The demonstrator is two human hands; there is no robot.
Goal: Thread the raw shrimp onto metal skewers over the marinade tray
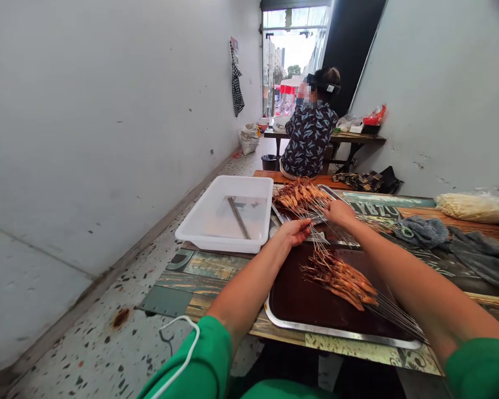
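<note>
My left hand (pixel 298 231) is closed, its fingertips pinched on thin metal skewers (pixel 316 235). Just right of it, my right hand (pixel 340 213) is curled into a fist at the skewer handles; its fingertips are mostly hidden. Beyond both hands, a heap of skewered reddish-brown meat (pixel 301 195) lies on the far metal tray (pixel 331 192). Nearer to me, a second bunch of skewered meat (pixel 345 280) rests on a large dark-bottomed tray (pixel 291 299), with its metal ends pointing right under my right forearm.
A white plastic tub (pixel 220 239) holding several bare skewers (pixel 238 218) stands left. Grey cloths (pixel 424 231), green-handled scissors (pixel 406 231) and a bag of pale sticks (pixel 474 206) lie right. Another person (pixel 310 133) sits ahead at a further table (pixel 357 136).
</note>
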